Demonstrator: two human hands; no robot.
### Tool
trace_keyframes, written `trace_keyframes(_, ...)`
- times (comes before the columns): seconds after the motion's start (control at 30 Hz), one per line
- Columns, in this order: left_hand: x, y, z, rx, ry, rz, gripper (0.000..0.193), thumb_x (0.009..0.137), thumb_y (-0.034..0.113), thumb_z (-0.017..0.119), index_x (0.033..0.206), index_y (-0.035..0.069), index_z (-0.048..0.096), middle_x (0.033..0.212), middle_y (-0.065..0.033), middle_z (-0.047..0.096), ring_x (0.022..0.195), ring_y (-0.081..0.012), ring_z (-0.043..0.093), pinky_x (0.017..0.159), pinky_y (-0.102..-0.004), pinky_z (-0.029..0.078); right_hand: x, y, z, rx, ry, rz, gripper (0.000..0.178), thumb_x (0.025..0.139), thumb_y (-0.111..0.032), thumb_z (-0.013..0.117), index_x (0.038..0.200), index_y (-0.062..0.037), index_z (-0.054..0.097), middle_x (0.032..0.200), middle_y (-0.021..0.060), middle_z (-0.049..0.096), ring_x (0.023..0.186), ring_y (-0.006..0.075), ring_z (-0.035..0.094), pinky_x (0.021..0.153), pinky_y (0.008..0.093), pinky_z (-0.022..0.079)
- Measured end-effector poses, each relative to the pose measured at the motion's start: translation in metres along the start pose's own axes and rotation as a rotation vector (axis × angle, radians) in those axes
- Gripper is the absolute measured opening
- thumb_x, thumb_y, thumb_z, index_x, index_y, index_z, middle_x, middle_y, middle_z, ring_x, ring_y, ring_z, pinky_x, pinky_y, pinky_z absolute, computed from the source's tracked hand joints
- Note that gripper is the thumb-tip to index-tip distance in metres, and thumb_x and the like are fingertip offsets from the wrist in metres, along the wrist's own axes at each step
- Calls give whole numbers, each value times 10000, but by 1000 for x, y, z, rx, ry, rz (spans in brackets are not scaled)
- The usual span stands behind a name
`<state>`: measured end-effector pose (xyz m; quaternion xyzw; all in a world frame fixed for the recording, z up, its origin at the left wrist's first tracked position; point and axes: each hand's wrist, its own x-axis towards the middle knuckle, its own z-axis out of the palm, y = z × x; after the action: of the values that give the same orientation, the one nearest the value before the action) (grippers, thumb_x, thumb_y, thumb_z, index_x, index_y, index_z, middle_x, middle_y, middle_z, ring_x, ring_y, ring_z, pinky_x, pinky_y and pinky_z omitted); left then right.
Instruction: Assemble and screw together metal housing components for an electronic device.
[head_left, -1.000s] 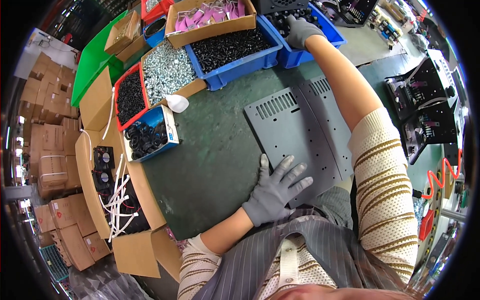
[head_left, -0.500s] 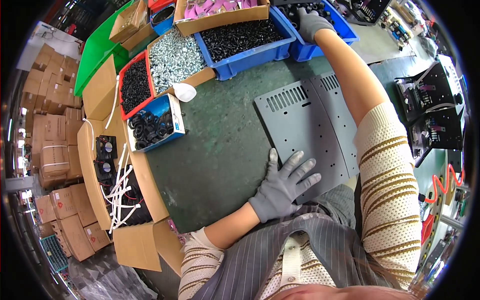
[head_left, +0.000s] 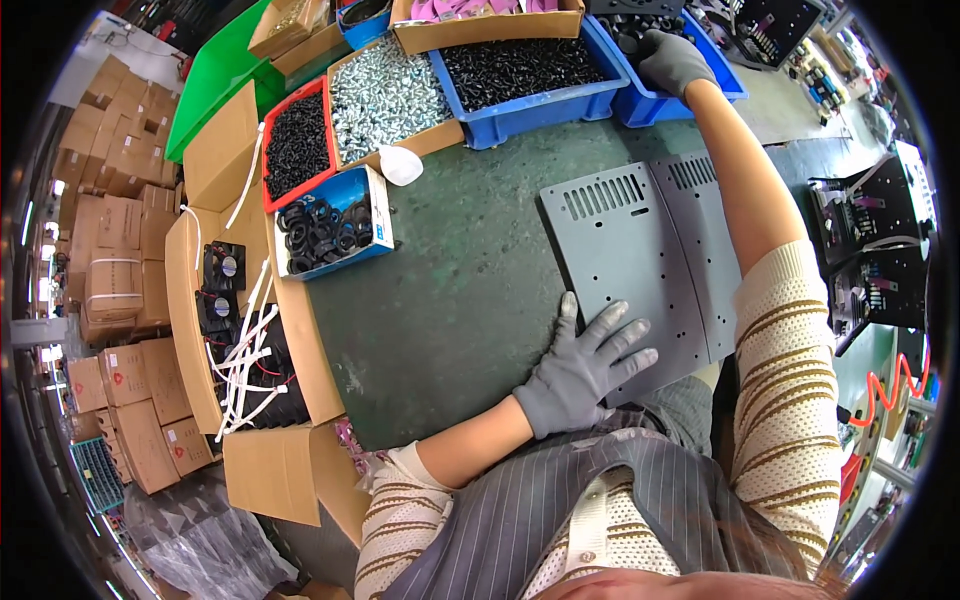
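Note:
A grey sheet-metal panel (head_left: pixel 625 270) with slots, small holes and a bend along its length lies on the green worktop in front of me. My left hand (head_left: pixel 585 370), in a grey glove, rests with fingers spread over the panel's near left part and holds nothing. At the far right, my right hand (head_left: pixel 675 62), gloved too, reaches into a blue bin (head_left: pixel 660 105) of black parts. Its fingers bend down among those parts, and the fingertips are partly hidden, so what they grip does not show.
Left of that bin stand a blue bin of black screws (head_left: pixel 530 75), a tray of silver screws (head_left: pixel 390 100), a red tray of black screws (head_left: pixel 300 145) and a box of black rings (head_left: pixel 325 235). A carton (head_left: pixel 310 350) with fans and white cables borders the left; black assemblies (head_left: pixel 860 210) stand right.
Within the blue bin my right hand has shifted slightly right and nearer, its fingers more curled. My left hand stays on the panel. The whole view has shifted a little.

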<state>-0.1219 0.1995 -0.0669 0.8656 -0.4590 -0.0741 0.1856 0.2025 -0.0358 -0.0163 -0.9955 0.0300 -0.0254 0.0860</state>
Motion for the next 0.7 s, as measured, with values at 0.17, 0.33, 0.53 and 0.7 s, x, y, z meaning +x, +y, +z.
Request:
trace_keyframes(0.17,0,3,-1,33,-44,15,781,683,618,620,1373,307,428,1478,-54,315,1398,-300,169,1023,-728,19,11,42,13,677,194,49,284,724,-141,649,1001,-79,651,840,52,673,732,136,624,701,262,494)
trace_keyframes(0.33,3,1,-5,54,-87,18,794,678,616,626,1382,316,413,1494,-36,287,1405,-296,143,1024,-726,21,-14,36,-13,1463,190,35,213,723,11,581,931,-27,604,642,46,574,484,136,540,427,253,433)
trace_keyframes(0.53,1,-1,-7,19,-96,-7,802,659,549,680,1376,306,417,1486,-34,285,1408,-305,105,1025,-729,9,-117,-3,-31,1495,-246,-107,228,692,16,597,908,-41,550,621,19,486,474,137,516,407,268,432)
trace_keyframes(0.7,5,2,-10,38,-72,-21,815,609,517,726,1336,268,455,1453,-56,324,1392,-313,161,1048,-703,20,-181,5,6,1014,-316,-342,322,706,-94,613,1024,-45,606,898,50,605,778,172,580,746,284,486)
